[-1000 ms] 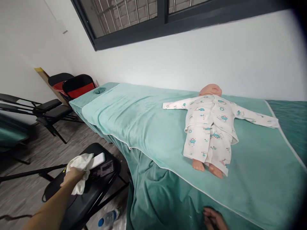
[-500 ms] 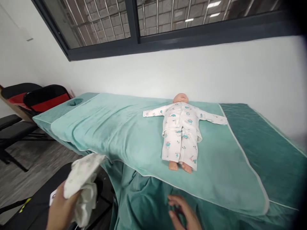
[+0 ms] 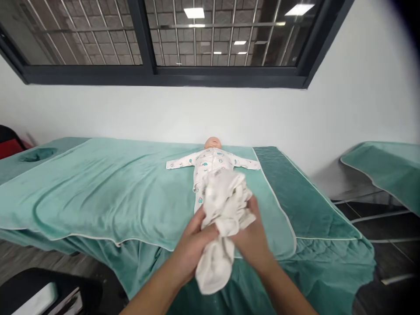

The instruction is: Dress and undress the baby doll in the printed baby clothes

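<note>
Both my hands hold a crumpled white cloth garment (image 3: pixel 223 210) in front of me, above the near edge of the bed. My left hand (image 3: pixel 192 245) grips its lower left side and my right hand (image 3: pixel 251 236) clasps its right side, fingers closed on the fabric. Behind the cloth lies a baby doll (image 3: pixel 213 155) on its back, arms spread, dressed in white printed pyjamas. The cloth hides the doll's legs. The doll rests on a light green towel (image 3: pixel 108 192) spread over the bed.
A darker green sheet (image 3: pixel 295 192) covers the bed's right part. A second covered bed (image 3: pixel 387 168) stands at the right. A black chair (image 3: pixel 82 293) with a white object sits at lower left. Wall and window lie behind.
My left hand lifted the white cloth off the chair and carried it right to the bed. My right hand rose from the bed edge and took hold of it too. The view swung right.
</note>
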A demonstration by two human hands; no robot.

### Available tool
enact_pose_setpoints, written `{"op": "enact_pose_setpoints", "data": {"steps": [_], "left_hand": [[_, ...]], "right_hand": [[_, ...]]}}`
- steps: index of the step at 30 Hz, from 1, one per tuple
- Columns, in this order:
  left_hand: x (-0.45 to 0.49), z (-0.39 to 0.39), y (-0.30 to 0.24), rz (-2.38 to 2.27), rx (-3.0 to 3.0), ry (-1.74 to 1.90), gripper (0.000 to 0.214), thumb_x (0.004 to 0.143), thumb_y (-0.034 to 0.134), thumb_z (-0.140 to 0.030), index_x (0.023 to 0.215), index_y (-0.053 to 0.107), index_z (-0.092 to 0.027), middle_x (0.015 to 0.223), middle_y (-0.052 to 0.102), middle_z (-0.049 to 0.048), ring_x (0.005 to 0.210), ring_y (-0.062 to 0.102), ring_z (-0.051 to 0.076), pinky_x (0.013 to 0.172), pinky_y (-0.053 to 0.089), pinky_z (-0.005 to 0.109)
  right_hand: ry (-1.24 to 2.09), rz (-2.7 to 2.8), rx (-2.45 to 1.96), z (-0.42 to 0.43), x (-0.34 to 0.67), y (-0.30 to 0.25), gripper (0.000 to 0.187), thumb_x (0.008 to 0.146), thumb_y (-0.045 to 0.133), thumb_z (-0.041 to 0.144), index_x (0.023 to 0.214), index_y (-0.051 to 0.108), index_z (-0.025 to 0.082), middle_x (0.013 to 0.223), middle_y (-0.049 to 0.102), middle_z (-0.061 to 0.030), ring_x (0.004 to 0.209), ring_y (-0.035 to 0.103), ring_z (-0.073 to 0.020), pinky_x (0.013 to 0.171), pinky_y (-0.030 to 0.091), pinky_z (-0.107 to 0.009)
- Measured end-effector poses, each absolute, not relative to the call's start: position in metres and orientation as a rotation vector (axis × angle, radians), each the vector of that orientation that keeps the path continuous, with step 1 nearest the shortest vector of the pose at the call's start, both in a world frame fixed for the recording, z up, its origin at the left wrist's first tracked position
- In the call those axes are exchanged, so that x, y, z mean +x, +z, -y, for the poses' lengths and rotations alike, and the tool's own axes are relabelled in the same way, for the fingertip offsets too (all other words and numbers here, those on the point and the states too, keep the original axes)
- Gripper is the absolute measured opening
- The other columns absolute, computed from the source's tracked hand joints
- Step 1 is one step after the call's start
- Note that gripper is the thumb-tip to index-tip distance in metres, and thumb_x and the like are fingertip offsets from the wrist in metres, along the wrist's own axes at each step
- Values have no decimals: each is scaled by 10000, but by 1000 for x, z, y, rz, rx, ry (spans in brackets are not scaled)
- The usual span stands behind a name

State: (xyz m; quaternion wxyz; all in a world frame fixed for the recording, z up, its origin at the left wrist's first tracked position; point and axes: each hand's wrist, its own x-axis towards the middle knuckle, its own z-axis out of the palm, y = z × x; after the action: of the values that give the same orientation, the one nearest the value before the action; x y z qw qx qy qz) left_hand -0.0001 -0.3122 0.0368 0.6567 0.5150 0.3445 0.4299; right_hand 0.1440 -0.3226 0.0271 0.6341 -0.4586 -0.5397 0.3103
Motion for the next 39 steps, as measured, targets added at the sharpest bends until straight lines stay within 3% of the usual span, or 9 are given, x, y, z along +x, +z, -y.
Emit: {"op": "enact_pose_setpoints", "data": {"steps": [3, 6, 9, 11, 13, 17, 24, 30, 39], "left_hand": [[7, 310, 28, -729, 1406, 924, 561, 883, 634, -453, 1416, 505, -336, 1424, 573, 65, 1287, 565, 259, 1105, 458, 459], [-1, 313, 10, -796, 1650, 927, 403, 944, 559, -412, 1338, 573, -332, 1382, 589, 85, 1231, 583, 223, 1114, 449, 428], [-16, 318, -12, -881, 1762, 1015, 309, 981, 492, -348, 1262, 613, -300, 1301, 629, 86, 1216, 585, 212, 1090, 470, 416], [-27, 318, -29, -928, 1848, 1036, 275, 983, 485, -307, 1220, 625, -311, 1277, 639, 74, 1209, 592, 209, 1068, 490, 405], [-36, 315, -49, -978, 1978, 1048, 291, 964, 520, -278, 1234, 606, -346, 1271, 634, 69, 1208, 595, 215, 1048, 507, 403], [-48, 298, -84, -1259, 2189, 1212, 546, 905, 617, -283, 1420, 464, -381, 1375, 507, 119, 1268, 537, 273, 1055, 494, 477], [-28, 265, -88, -1127, 2568, 1130, 594, 880, 666, -309, 1434, 453, -332, 1540, 338, 126, 1444, 309, 336, 1151, 341, 600], [-9, 243, -76, -891, 2781, 1085, 323, 893, 651, -292, 1215, 643, -325, 1450, 495, 80, 1409, 355, 309, 1168, 262, 635], [-5, 221, -69, -865, 2807, 1088, 325, 865, 690, -300, 1187, 667, -337, 1419, 533, 76, 1389, 378, 307, 1161, 277, 620]], "right_hand": [[329, 1201, -1189, 314, 194, 46, 624, 704, 763, 312, 1272, 516, 241, 1149, 649, -58, 974, 659, -221, 886, 553, -383], [-137, 1194, -1449, 298, 261, 59, 660, 715, 738, 303, 1336, 522, 244, 1254, 573, -80, 1134, 582, -269, 1013, 465, -456], [-320, 1277, -1656, 275, 325, 40, 788, 703, 740, 349, 1419, 460, 176, 1308, 513, -156, 1224, 512, -329, 1050, 420, -493], [-261, 1320, -1896, 261, 351, 6, 804, 717, 714, 380, 1430, 442, 123, 1290, 519, -200, 1165, 546, -347, 999, 444, -488], [-142, 1366, -2103, 254, 360, -35, 675, 786, 629, 412, 1377, 502, 112, 1237, 562, -215, 1118, 578, -347, 963, 459, -468], [-279, 1259, -2149, 257, 340, -88, 680, 878, 503, 475, 1457, 407, 133, 1482, 424, -226, 1311, 456, -387, 1048, 395, -514], [-391, 1217, -2091, 265, 328, -94, 718, 883, 501, 491, 1476, 378, 106, 1540, 372, -230, 1391, 392, -386, 1098, 365, -534], [-397, 1199, -2086, 265, 331, -99, 693, 851, 537, 448, 1446, 422, 112, 1521, 414, -215, 1358, 441, -394, 1086, 391, -541], [-383, 1169, -2047, 265, 330, -100, 703, 838, 551, 459, 1447, 428, 131, 1517, 427, -199, 1365, 438, -386, 1092, 382, -550]]}}
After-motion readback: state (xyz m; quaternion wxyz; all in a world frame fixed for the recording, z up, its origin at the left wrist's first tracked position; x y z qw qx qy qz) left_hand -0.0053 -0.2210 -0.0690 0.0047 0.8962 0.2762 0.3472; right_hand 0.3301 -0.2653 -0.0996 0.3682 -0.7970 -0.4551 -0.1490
